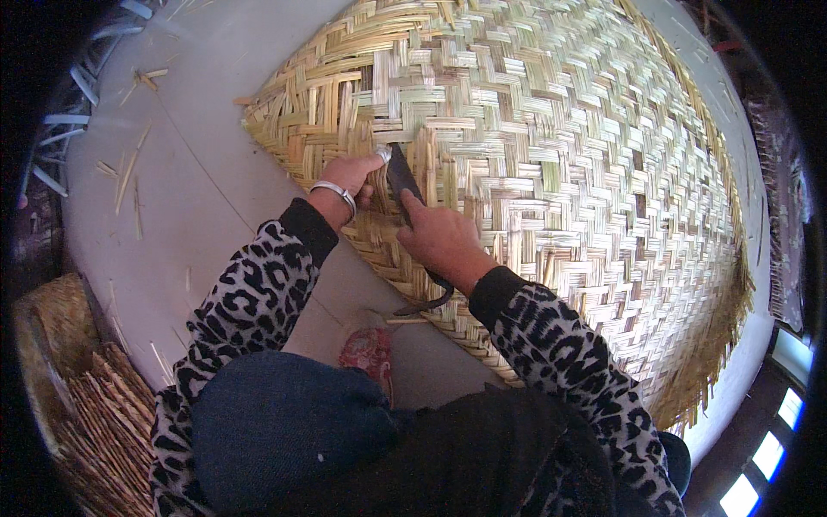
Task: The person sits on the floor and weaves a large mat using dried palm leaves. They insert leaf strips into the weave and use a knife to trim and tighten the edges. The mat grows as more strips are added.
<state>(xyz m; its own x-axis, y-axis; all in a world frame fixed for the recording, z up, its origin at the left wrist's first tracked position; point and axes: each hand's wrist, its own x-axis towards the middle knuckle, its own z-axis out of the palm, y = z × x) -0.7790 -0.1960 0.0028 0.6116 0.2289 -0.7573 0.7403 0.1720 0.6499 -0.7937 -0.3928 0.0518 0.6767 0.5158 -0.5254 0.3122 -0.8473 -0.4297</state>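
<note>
the left hand [349,177] comes up from the lower left with the forearm in a spotted sleeve, the wrist bent a little and wearing a silver bangle [334,193]; its fingers are closed and pinch down on the strips of the woven mat [551,146] just beside the tool, with a pale cap on one fingertip; the right hand [444,237] comes from the lower right, the forearm crossing the near border of the mat, and its fingers are closed around a dark flat tool [402,179], with the index finger stretched along it; the blade of the tool stands pushed between the strips, and a dark loop from its handle hangs below the wrist; the two hands are very near, almost touching, at the near left part of the mat; the mat is large, of pale yellow and green strips in a herringbone pattern, and lies on a pale grey floor [207,215]; its left edge is close to the hands, and its lower right edge has loose fringe ends; left of the mat the floor is open, with only thin cut strips [129,177] scattered on it; at the lower left stands a stack of woven pieces [103,414], well apart from the hands; a small red patterned cloth [369,349] lies near the person's knee.
</note>
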